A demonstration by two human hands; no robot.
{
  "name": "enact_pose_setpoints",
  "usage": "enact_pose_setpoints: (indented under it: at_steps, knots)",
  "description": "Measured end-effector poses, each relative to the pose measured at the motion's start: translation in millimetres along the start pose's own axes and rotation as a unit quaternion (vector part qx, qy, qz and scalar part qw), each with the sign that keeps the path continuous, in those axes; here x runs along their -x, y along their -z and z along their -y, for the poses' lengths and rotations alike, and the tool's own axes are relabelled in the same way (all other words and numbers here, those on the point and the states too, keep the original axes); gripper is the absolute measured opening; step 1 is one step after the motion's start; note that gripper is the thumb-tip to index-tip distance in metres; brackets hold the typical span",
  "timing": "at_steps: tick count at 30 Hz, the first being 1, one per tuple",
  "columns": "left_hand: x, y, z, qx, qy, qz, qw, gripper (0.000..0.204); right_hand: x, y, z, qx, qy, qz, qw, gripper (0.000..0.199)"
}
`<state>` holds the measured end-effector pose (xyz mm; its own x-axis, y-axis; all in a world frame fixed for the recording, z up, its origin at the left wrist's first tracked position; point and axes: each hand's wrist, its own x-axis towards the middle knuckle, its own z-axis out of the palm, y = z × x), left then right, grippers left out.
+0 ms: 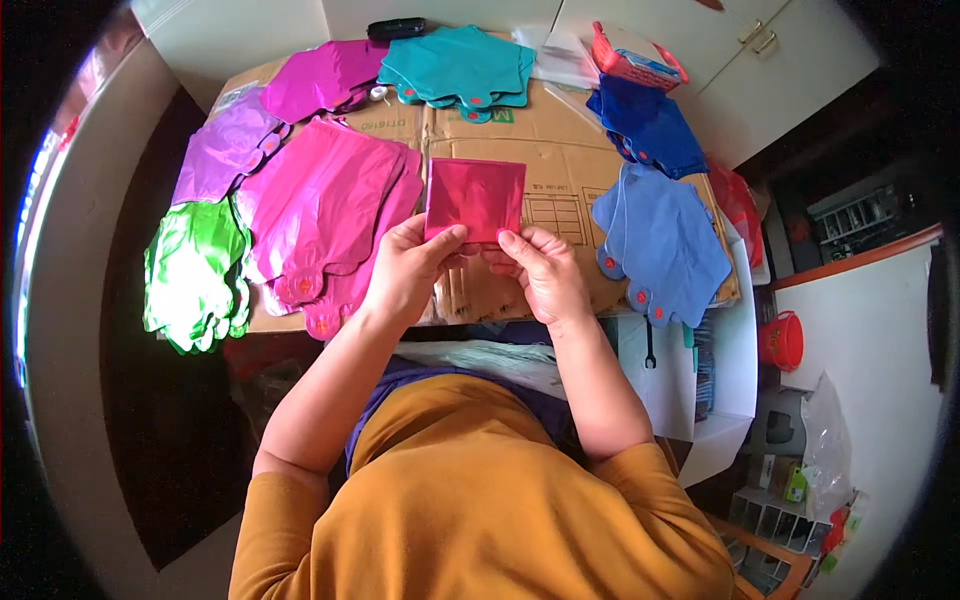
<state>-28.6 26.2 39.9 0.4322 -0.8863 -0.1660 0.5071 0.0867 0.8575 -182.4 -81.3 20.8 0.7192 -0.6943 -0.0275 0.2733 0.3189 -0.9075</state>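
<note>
A folded square of shiny pink foil (476, 198) is held up over a flattened cardboard sheet (560, 160). My left hand (408, 270) pinches its lower left edge with thumb on top. My right hand (541, 270) grips its lower right edge the same way. Flat foil balloons lie around it on the cardboard: a pink stack (325, 215) to the left, light blue ones (662, 240) to the right.
More foil balloons lie in stacks: green (195, 275), purple (225, 145), magenta (320, 80), teal (460, 65), dark blue (648, 125). A red basket (635, 62) and a black case (395, 28) sit at the back. A small red bucket (782, 340) stands at the right.
</note>
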Motion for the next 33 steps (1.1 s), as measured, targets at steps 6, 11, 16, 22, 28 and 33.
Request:
enact_pose_setpoints:
  at_steps: [6,11,16,22,28,33]
  knots:
    - [5,9,-3,-0.040,-0.015,0.023,0.999,0.020,5,0,10,-0.069,-0.036,0.025,0.997,0.019]
    - [5,11,-4,-0.068,-0.048,0.041,0.996,0.028,4,-5,16,-0.072,-0.064,0.019,0.995,0.019]
    - [9,7,-9,-0.036,-0.051,0.053,0.997,0.041,3,-10,8,-0.023,-0.003,-0.017,1.000,0.019]
    - [20,13,-13,0.093,0.008,0.035,0.995,0.046,6,-1,9,-0.037,-0.028,-0.038,0.998,0.015]
    - [23,11,-12,0.060,0.036,0.011,0.997,0.036,9,-7,3,-0.031,0.012,-0.053,0.998,0.016]
    - [36,10,-6,-0.084,-0.032,0.056,0.994,0.023,28,4,10,0.187,0.125,0.031,0.974,0.011]
